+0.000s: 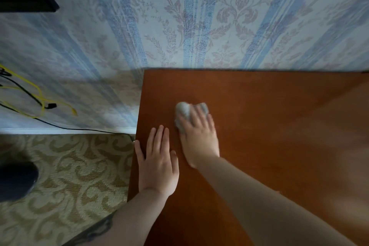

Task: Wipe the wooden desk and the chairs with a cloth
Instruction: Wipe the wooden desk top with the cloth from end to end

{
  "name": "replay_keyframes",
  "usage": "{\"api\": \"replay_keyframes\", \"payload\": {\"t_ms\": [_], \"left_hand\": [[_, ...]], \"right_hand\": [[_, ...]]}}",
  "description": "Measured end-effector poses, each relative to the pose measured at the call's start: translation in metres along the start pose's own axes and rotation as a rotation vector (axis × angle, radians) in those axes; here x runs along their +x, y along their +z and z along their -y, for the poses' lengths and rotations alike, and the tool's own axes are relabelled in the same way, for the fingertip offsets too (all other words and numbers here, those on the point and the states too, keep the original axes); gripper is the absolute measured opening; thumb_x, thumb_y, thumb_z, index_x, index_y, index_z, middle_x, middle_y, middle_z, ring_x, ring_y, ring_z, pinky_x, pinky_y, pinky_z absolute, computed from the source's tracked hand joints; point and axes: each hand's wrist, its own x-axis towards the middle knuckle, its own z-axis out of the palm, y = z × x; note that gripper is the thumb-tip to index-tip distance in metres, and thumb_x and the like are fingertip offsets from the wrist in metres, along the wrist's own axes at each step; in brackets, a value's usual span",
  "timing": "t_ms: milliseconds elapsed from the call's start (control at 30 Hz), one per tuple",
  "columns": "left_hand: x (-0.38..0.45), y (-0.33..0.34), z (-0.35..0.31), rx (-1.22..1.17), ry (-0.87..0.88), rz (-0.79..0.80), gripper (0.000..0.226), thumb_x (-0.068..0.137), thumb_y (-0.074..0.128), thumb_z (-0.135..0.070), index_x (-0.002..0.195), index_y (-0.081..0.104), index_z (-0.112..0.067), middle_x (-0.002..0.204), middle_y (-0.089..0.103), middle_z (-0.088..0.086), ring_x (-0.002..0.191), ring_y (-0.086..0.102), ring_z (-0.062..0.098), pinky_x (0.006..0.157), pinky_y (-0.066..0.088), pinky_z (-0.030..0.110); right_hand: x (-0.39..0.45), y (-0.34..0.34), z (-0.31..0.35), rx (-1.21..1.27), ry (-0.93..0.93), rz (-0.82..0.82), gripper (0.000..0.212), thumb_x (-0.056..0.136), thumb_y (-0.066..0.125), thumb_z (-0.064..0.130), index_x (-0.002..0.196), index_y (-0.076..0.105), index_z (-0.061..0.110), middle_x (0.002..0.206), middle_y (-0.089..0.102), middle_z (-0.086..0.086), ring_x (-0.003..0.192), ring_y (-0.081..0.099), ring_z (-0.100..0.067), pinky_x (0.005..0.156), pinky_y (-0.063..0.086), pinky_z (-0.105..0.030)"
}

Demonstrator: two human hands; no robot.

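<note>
The right hand (199,136) is lying on a small grey cloth (184,113), pressing it down onto the wooden desk (269,126). The hand is blurred, so I cannot tell whether its fingers are curling round the cloth or just lying across it. The cloth is sitting bunched up near the desk's left end, roughly midway between the wall edge and the near edge, poking out beyond the fingertips. The left hand (157,164) is resting flat on the desk just beside the right one, close to the left edge, its fingers lying straight and relaxed, holding nothing. The desk is standing against blue striped wallpaper (199,26). Left of the desk, yellow and black cables (38,96) are hanging along the wall above a patterned carpet (79,175)
</note>
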Motion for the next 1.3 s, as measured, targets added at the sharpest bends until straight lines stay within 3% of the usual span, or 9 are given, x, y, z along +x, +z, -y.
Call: {"api": "replay_keyframes", "payload": {"t_ms": [167,267,333,400,600,667,867,1067,1300], "left_hand": [[0.0,-0.002,0.0,-0.041,-0.033,0.022,0.063,0.093,0.024,-0.038,0.149,0.034,-0.011,0.156,0.031,0.003,0.146,0.021,0.017,0.115,0.019,0.058],[0.0,-0.002,-0.001,-0.066,-0.029,0.013,0.062,0.095,0.021,-0.039,0.149,0.032,-0.012,0.157,0.029,0.002,0.146,0.019,0.015,0.117,0.015,0.055],[-0.001,-0.003,0.0,-0.124,-0.042,-0.001,0.062,0.097,0.018,-0.041,0.149,0.033,-0.013,0.156,0.029,0.0,0.147,0.017,0.012,0.119,0.009,0.052],[0.0,-0.003,0.001,-0.249,-0.064,-0.063,0.059,0.098,0.018,-0.041,0.147,0.037,-0.013,0.154,0.034,-0.002,0.145,0.019,0.008,0.12,0.006,0.047],[0.002,-0.017,0.008,-0.536,-0.061,-0.041,0.06,0.095,0.02,-0.044,0.147,0.036,-0.021,0.152,0.033,-0.009,0.143,0.015,-0.002,0.12,-0.006,0.034],[0.004,-0.019,0.009,-0.48,-0.035,-0.024,0.062,0.093,0.017,-0.048,0.147,0.035,-0.023,0.155,0.029,-0.01,0.144,0.012,-0.001,0.117,-0.013,0.028],[0.042,-0.015,0.004,-0.499,-0.081,-0.073,0.044,0.099,0.039,-0.023,0.143,0.044,-0.018,0.152,0.037,-0.002,0.144,0.023,0.011,0.12,0.008,0.04],[0.071,-0.015,0.001,-0.409,-0.051,-0.027,0.043,0.098,0.044,-0.019,0.142,0.045,-0.019,0.154,0.033,-0.004,0.146,0.018,0.013,0.12,0.004,0.036],[0.089,0.001,-0.027,-0.247,-0.057,-0.062,0.05,0.099,0.04,-0.022,0.148,0.035,-0.017,0.159,0.023,0.002,0.148,0.011,0.018,0.12,0.004,0.037]], "right_hand": [[-0.054,-0.002,-0.073,-0.188,-0.542,0.109,0.06,0.096,0.029,0.04,0.153,0.01,0.042,0.162,0.008,0.003,0.149,-0.005,-0.016,0.121,-0.002,-0.041],[-0.044,-0.005,-0.097,-0.158,-0.183,-0.062,0.054,0.098,0.027,0.039,0.152,0.019,0.039,0.16,0.023,-0.002,0.149,0.003,-0.015,0.119,0.001,-0.04],[-0.024,-0.001,-0.055,0.011,0.226,-0.159,0.053,0.101,0.027,0.037,0.153,0.016,0.037,0.163,0.013,-0.002,0.15,-0.002,-0.017,0.121,-0.003,-0.041],[-0.021,0.007,-0.002,0.093,0.366,-0.146,0.056,0.101,0.028,0.036,0.155,0.011,0.033,0.164,0.0,-0.003,0.149,-0.011,-0.02,0.121,-0.007,-0.041],[-0.102,0.019,-0.02,-0.197,-0.528,0.079,0.059,0.094,0.037,0.044,0.151,0.025,0.037,0.161,0.018,0.002,0.15,0.006,-0.018,0.115,0.007,-0.042],[-0.096,0.012,-0.06,-0.334,-0.629,0.076,0.062,0.093,0.036,0.047,0.152,0.018,0.041,0.161,0.017,0.003,0.149,0.005,-0.017,0.115,0.007,-0.043],[-0.021,0.012,0.016,0.106,0.335,-0.167,0.054,0.103,0.03,0.036,0.154,0.013,0.037,0.163,0.004,0.001,0.149,-0.009,-0.016,0.121,-0.006,-0.039],[-0.033,0.003,-0.039,-0.179,-0.336,0.002,0.051,0.098,0.029,0.041,0.149,0.028,0.038,0.159,0.026,0.0,0.148,0.013,-0.016,0.116,0.008,-0.04],[0.05,-0.02,-0.033,0.111,0.337,-0.032,0.053,0.103,0.027,0.037,0.154,0.012,0.037,0.164,-0.004,0.001,0.148,-0.013,-0.017,0.12,-0.006,-0.041]]}}
